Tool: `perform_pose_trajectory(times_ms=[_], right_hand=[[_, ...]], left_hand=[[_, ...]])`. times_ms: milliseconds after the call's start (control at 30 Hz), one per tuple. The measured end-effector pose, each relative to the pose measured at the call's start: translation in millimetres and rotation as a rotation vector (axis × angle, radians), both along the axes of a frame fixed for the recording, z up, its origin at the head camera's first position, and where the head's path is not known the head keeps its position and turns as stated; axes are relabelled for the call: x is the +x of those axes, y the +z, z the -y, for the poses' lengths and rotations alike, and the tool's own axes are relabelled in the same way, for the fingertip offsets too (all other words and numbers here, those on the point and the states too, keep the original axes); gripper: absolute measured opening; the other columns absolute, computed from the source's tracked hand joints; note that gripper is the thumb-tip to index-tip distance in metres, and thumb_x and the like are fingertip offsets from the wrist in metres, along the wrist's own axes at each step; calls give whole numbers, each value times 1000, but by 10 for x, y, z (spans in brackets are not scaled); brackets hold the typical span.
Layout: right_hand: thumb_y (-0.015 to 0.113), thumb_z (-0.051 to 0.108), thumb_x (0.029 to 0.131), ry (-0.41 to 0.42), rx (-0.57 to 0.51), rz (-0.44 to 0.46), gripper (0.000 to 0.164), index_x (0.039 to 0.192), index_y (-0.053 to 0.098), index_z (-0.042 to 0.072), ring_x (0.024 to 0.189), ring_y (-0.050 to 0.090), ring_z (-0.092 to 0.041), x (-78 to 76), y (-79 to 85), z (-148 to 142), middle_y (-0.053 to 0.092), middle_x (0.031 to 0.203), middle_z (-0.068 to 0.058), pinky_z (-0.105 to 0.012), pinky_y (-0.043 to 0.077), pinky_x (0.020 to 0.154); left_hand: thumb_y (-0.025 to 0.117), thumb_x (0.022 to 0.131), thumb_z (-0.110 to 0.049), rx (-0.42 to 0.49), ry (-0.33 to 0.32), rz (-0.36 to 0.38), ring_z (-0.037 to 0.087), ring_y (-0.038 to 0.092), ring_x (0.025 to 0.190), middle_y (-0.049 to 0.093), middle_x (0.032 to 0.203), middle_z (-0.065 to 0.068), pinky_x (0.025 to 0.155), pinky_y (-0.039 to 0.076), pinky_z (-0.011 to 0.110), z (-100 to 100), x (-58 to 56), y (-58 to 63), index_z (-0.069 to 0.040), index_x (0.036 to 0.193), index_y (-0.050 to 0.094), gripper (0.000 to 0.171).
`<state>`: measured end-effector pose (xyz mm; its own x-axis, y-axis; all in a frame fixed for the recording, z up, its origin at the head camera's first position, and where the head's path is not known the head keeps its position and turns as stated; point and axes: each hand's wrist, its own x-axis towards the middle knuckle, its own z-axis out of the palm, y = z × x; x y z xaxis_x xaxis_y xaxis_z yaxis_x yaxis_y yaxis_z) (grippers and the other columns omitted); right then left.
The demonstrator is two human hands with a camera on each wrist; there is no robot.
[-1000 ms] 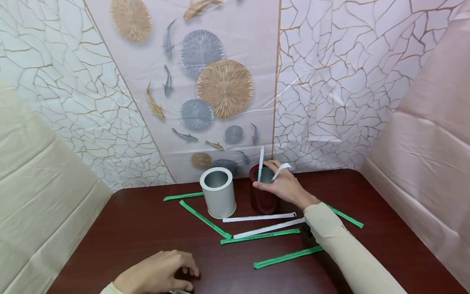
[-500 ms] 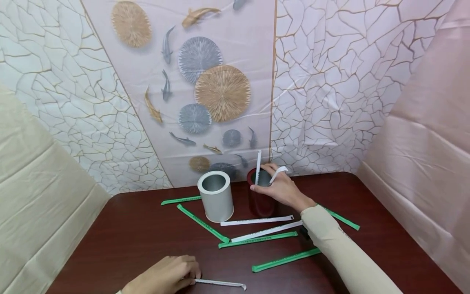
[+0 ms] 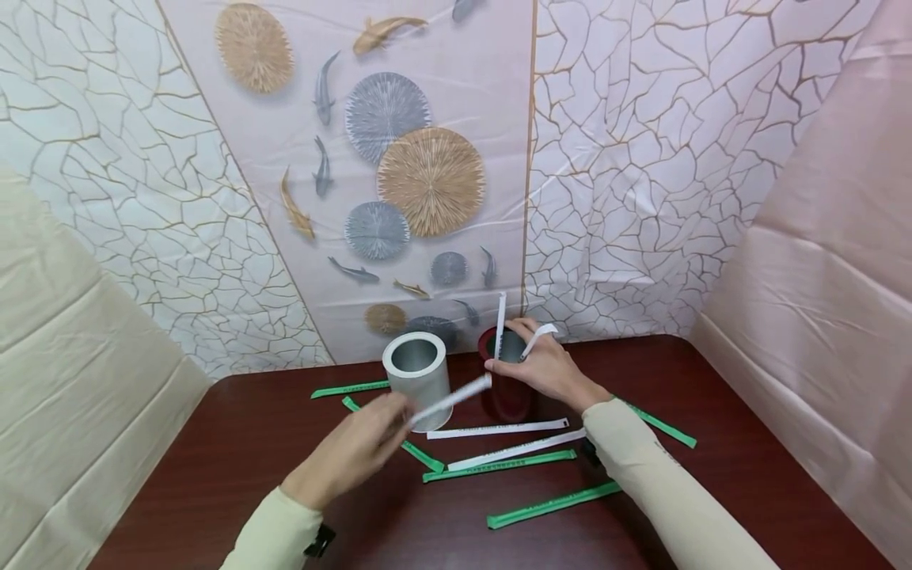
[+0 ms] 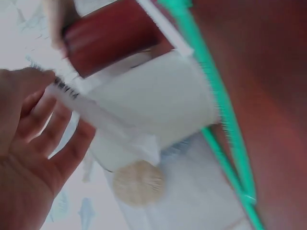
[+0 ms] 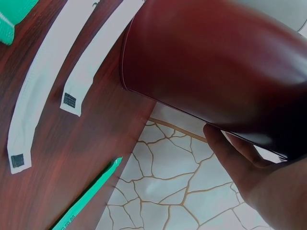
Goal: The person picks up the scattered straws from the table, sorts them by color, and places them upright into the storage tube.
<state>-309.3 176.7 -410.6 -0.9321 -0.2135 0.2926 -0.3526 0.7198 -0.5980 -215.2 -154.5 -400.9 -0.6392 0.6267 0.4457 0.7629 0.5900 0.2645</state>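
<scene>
My left hand point(image 3: 352, 447) pinches one end of a white paper-wrapped straw point(image 3: 456, 398) between thumb and fingers. The straw's free end points right, crossing in front of the white can point(image 3: 427, 386) towards the dark red can point(image 3: 507, 400). In the left wrist view this wrapped straw point(image 4: 108, 120) is blurred, and the other fingers are spread beneath it. My right hand point(image 3: 552, 368) grips the red can near its rim, thumb in front and fingers round the far right side. Two white wrapped straws stand in the red can, one upright point(image 3: 501, 321) and one leaning right point(image 3: 539, 339).
Two white wrapped straws lie before the cans, a rear one point(image 3: 499, 429) and a front one point(image 3: 516, 449). Several green wrapped straws point(image 3: 499, 465) are scattered around them, one point(image 3: 659, 423) beyond the right forearm. A patterned cloth point(image 3: 606, 198) hangs behind the dark red table point(image 3: 192, 475).
My left hand has risen from the near table edge, forward and right, lifting the white wrapped straw with it. The right hand keeps its grip on the red can.
</scene>
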Motion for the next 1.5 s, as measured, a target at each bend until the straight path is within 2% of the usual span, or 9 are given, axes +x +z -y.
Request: perform_pose_trajectory(times_ms=[200, 433, 600, 733, 967, 1100, 1300, 1367, 1500], right_hand=[[76, 69, 86, 5, 10, -3, 90, 157, 50, 19, 130, 54, -35, 6, -13, -11, 44, 156, -5, -52, 55, 90], [79, 62, 88, 1, -4, 7, 88, 158, 48, 19, 129, 54, -35, 8, -11, -6, 42, 158, -7, -53, 55, 90], [77, 68, 86, 5, -16, 19, 92, 158, 48, 18, 135, 51, -35, 15, -24, 6, 41, 159, -6, -57, 53, 96], [77, 69, 86, -1, -17, 11, 91, 157, 49, 19, 134, 51, -34, 26, -31, 13, 43, 157, -5, -56, 53, 96], [76, 67, 87, 3, -13, -7, 87, 156, 51, 20, 124, 57, -31, 9, -9, 3, 45, 156, -4, -50, 55, 88], [75, 68, 87, -6, -8, -6, 90, 158, 49, 17, 133, 53, -36, -1, 4, -5, 43, 159, -6, -56, 55, 93], [73, 71, 88, -4, -1, 0, 93, 159, 48, 17, 139, 49, -39, 4, -10, -5, 42, 159, -7, -59, 54, 94], [72, 73, 88, 3, 4, 2, 94, 159, 47, 16, 138, 49, -39, 6, -15, -3, 41, 160, -8, -59, 54, 93], [74, 71, 87, 0, 1, 10, 93, 159, 47, 18, 138, 49, -39, 2, -8, -10, 41, 160, -7, -61, 53, 95]], left_hand=[[71, 97, 0, 226, 36, 33, 8, 68, 81, 69, 99, 1, 68, 59, 23, -398, -312, 400, -6, 116, 70, 20], [67, 104, -9, 468, 68, 122, 17, 74, 86, 74, 105, 8, 70, 61, 28, -861, -564, 815, -4, 120, 71, 17], [67, 104, -9, 664, 75, 160, 24, 77, 82, 73, 104, 14, 67, 62, 32, -1141, -692, 974, 1, 115, 69, 15], [70, 102, -10, 700, 146, 141, 24, 79, 87, 76, 103, 13, 73, 63, 34, -1287, -785, 906, 1, 112, 70, 15], [74, 97, -11, 562, 299, 217, 19, 78, 86, 80, 93, 6, 76, 62, 35, -1373, -856, 510, -4, 105, 76, 10], [72, 99, -10, 522, 281, 296, 24, 78, 101, 78, 108, 13, 85, 63, 37, -1377, -820, 333, 1, 117, 73, 21], [69, 104, -22, 456, 277, 466, 32, 70, 120, 70, 131, 19, 100, 57, 43, -1263, -658, 211, 3, 144, 56, 49], [69, 104, -24, 422, 263, 491, 32, 71, 118, 71, 129, 18, 99, 58, 43, -1186, -590, 211, 2, 143, 58, 48], [69, 104, -24, 395, 208, 458, 27, 75, 105, 76, 115, 10, 91, 60, 43, -1033, -456, 323, -2, 128, 70, 32]])
